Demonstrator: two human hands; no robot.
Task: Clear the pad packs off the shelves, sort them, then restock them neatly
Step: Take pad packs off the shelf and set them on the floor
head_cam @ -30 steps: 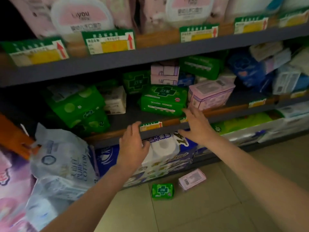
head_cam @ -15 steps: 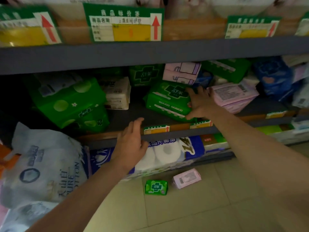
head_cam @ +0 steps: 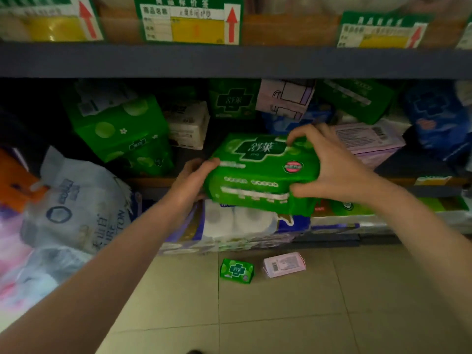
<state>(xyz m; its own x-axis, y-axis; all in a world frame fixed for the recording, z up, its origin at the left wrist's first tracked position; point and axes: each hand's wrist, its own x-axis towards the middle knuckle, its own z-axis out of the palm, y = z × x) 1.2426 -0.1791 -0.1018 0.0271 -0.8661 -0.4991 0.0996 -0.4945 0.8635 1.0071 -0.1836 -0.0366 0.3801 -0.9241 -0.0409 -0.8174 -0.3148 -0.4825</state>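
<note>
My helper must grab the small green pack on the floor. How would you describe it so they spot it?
Look at the tiled floor below the lowest shelf. Two small packs lie side by side; take the green pack, left of the pink pack, with a dark cross on it.

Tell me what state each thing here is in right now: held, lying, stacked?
Left hand: grips the pack's left end.
Right hand: grips its right end.
Large green pack: held at the shelf's front.
Small green pack: lying on the floor.
Pink pack: lying on the floor, beside it.
</note>
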